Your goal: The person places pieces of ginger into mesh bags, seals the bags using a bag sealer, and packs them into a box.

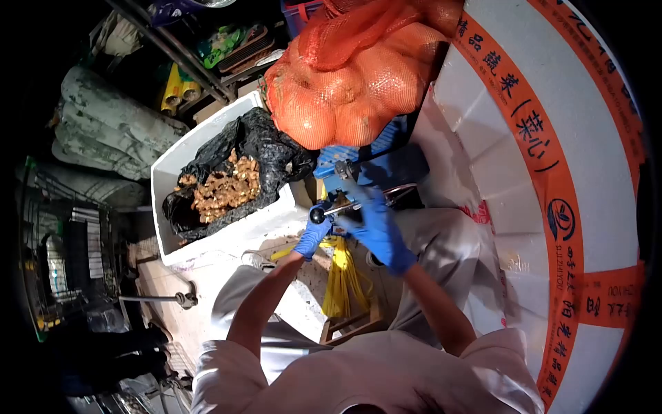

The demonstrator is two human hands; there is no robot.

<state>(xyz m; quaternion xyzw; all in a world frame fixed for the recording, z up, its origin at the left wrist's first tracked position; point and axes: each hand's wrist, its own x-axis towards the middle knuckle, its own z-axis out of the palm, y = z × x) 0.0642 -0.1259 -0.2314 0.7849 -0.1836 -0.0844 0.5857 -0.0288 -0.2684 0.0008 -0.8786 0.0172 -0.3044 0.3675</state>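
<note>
Between my knees, a metal rod (pixel 350 207) with a black ball knob (pixel 317 215) at its end slanted across the space where my hands met. The knob sat at the fingers of my left hand (pixel 312 238), gloved in blue; those fingers were bent in close to it, but I cannot tell whether they pinched it or only lay beside it. My right hand (pixel 380 234), in a matching glove, was over the rod, blurred, its thumb set apart and its fingers spread. I couldn't make out whether it touched the metal.

Just below hung a bunch of yellow strands (pixel 339 276), their lower parts loose above a wooden frame (pixel 353 324). As far as I could judge, the work was under way rather than finished: both hands were at the rod and the strands hung loose. How much was done or left, I couldn't say.

Farther out, on my left, a white foam box (pixel 238 241) held a crumpled black bag (pixel 262 138), open around a heap of knobbly brown pieces (pixel 227 190). Ahead, orange net sacks (pixel 345 90) bulged with rounded things above something blue (pixel 396 169). Pale cartons banded in orange (pixel 545 179) stood along my right.
</note>
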